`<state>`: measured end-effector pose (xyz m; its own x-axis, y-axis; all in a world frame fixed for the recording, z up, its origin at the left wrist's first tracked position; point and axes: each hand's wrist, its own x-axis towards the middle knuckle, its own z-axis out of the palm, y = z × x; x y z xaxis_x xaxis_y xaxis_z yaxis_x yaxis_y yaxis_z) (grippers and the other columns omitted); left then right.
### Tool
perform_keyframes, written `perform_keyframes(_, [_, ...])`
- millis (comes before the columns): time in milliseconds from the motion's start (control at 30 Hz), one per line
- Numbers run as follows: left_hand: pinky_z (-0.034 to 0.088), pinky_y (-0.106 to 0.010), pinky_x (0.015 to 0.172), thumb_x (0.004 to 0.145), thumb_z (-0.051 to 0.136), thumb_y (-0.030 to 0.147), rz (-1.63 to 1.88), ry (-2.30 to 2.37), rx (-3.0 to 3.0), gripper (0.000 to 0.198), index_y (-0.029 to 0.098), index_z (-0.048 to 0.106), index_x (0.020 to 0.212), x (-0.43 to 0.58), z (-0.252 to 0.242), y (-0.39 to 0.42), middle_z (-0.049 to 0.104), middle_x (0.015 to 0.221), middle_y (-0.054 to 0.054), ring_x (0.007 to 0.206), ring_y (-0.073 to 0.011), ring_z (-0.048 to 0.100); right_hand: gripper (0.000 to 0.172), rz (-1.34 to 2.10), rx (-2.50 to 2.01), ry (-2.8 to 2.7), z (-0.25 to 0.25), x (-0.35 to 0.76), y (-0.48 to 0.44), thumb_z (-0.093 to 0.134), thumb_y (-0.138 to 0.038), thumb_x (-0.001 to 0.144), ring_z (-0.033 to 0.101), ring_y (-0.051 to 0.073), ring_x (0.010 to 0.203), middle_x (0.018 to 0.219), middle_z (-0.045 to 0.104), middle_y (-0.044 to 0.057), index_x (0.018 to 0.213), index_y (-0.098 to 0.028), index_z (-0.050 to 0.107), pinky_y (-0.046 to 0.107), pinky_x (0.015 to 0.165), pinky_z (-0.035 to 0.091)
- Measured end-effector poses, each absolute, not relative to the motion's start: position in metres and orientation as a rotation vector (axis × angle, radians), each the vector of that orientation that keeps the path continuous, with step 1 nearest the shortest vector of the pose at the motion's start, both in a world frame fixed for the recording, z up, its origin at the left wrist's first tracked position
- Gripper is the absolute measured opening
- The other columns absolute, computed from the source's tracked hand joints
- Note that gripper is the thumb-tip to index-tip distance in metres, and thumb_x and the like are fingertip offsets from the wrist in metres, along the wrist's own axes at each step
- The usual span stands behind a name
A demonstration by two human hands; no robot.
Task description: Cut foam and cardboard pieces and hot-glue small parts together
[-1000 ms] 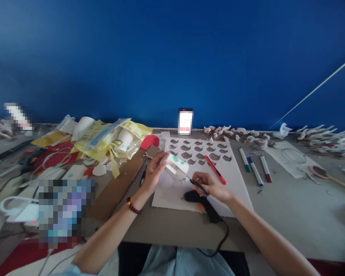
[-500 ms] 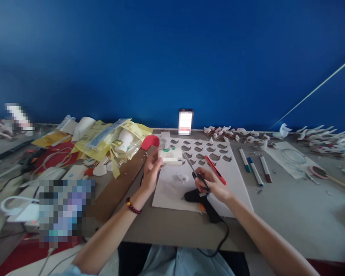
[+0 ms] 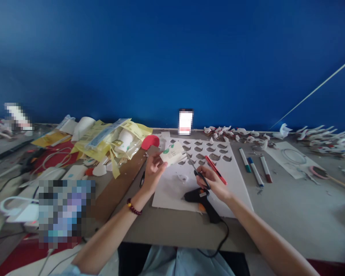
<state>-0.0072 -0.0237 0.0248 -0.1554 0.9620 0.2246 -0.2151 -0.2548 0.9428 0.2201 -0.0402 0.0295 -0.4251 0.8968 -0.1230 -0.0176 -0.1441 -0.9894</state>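
Observation:
My left hand [image 3: 155, 171] grips a white piece of card or cup material [image 3: 172, 154] with green print, tilted above the back left part of a white board [image 3: 166, 195]. Scissors [image 3: 199, 174] are held in my right hand [image 3: 208, 180], their blades pointing up and left at the card's right edge. Rows of dark curved shapes [image 3: 214, 156] lie on the board behind. A small white piece [image 3: 182, 178] rests between my hands. Below my right hand lies a black glue gun [image 3: 204, 203], and a red pen-like tool [image 3: 216, 170] is just beyond it.
Three markers [image 3: 255, 171] lie right of the board. Small white cut pieces [image 3: 238, 132] line the blue wall, where a phone [image 3: 185, 122] stands. Yellow plastic bags [image 3: 115, 138] and a brown cardboard strip [image 3: 119, 184] are at left. A cable [image 3: 225, 237] hangs near the front edge.
The white printed piece has been turned in my left hand, so its right end now tilts up and its flat face shows more. The scissors have shifted slightly.

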Motion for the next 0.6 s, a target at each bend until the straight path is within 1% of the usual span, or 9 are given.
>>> perform_keyframes(200, [0.049,-0.032,0.082,0.072,0.073,0.035,1.589,1.02,1.176,0.041,0.022,0.053,0.105,-0.0088,0.0245,-0.0226,0.065,0.102,-0.005,0.097,-0.0205,0.063,0.041,1.532,-1.117,-1.478,0.0282,0.2221,-0.0353,0.073,-0.049,0.07,0.031,0.007,0.05,0.058,0.037,-0.008,0.074,-0.021,0.043,0.022,0.046,0.023])
perform_keyframes(300, [0.05,-0.032,0.081,0.071,0.073,0.034,1.602,1.014,1.181,0.04,0.022,0.054,0.104,-0.009,0.0247,-0.022,0.065,0.103,-0.005,0.096,-0.0204,0.063,0.038,1.351,-1.216,-1.598,0.0255,0.2253,-0.0334,0.073,-0.045,0.07,0.033,0.008,0.051,0.057,0.036,-0.007,0.072,-0.021,0.044,0.023,0.046,0.024])
perform_keyframes(400, [0.05,-0.032,0.081,0.071,0.074,0.034,1.621,1.003,1.174,0.04,0.023,0.054,0.104,-0.0085,0.0258,-0.0221,0.066,0.103,-0.005,0.094,-0.0198,0.063,0.035,1.184,-1.28,-1.711,0.0236,0.2278,-0.0334,0.073,-0.041,0.071,0.034,0.009,0.052,0.058,0.037,-0.007,0.072,-0.021,0.044,0.023,0.046,0.024])
perform_keyframes(600, [0.051,-0.032,0.08,0.071,0.074,0.034,1.643,1.0,1.156,0.04,0.023,0.054,0.104,-0.0089,0.025,-0.0213,0.066,0.102,-0.004,0.092,-0.0189,0.064,0.031,1.156,-1.252,-1.776,0.0222,0.2278,-0.0347,0.068,-0.038,0.076,0.034,0.009,0.052,0.059,0.037,-0.007,0.073,-0.022,0.042,0.023,0.046,0.026])
